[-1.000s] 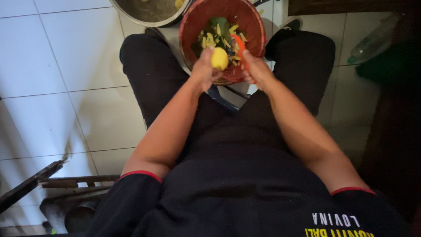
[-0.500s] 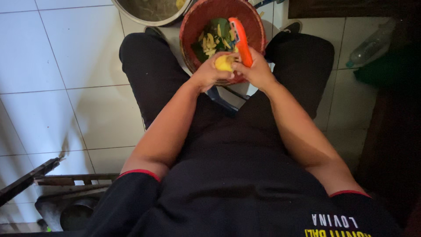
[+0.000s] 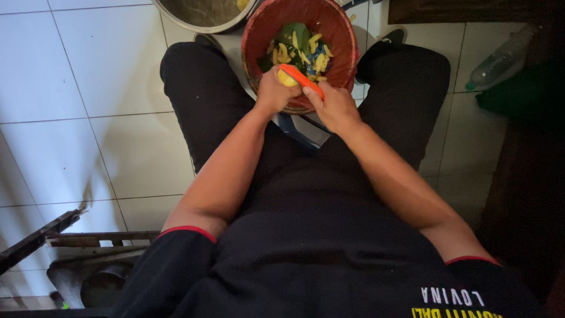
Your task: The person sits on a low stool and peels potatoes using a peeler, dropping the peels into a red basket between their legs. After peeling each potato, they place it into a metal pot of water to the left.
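L hand (image 3: 275, 91) is gripping yellow fruit piece (image 3: 286, 78); R hand (image 3: 334, 106) is gripping orange peeler (image 3: 302, 81), its long axis lying diagonally across the fruit, over near rim of red bowl (image 3: 347, 35).

Red bowl, bright colours

Red bowl (image 3: 341, 35) holds yellow peels (image 3: 318, 59) and green leaves (image 3: 294, 35); orange peeler (image 3: 301, 81) beside its rim.

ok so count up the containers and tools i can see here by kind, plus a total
red-brown round basket holding yellow peelings: 1
grey metal bowl at the top edge: 1
clear plastic bottle lying on the floor tiles: 1
orange-handled peeler in the right hand: 1
yellow peeled piece in the left hand: 1
total: 5
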